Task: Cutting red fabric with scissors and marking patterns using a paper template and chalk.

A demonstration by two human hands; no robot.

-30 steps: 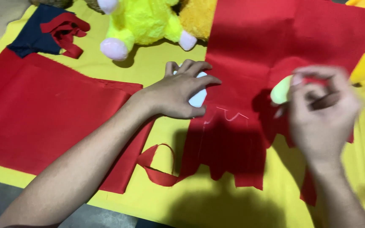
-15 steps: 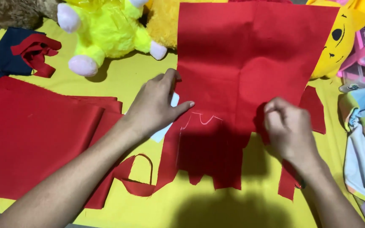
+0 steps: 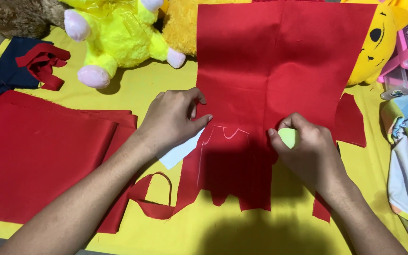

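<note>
The red cloth (image 3: 279, 61) lies flat on the yellow sheet (image 3: 157, 85), running from the top of the view down to a ragged lower edge, and a pale chalk line (image 3: 223, 134) is already drawn across its middle, with a curve at the top and a long stroke down the left side. The right hand (image 3: 310, 151) pinches a small pale green chalk (image 3: 289, 138) between thumb and fingers, held against the cloth just right of that line. The left hand (image 3: 173, 118) presses down with fingers together on the cloth's left edge, over a white paper pattern (image 3: 178, 153) that pokes out beneath it (only a corner shows). To mark well here, I judge the left hand should keep the cloth and pattern pinned flat so neither creeps, while the chalk runs in light, even strokes close along the pattern's edge. Further out, a folded stack of red fabric (image 3: 43, 160) lies to the left, a curled red strip (image 3: 154, 198) near the forearm, a navy scrap (image 3: 8, 71) beyond, and plush toys (image 3: 114, 38) along the top.
</note>
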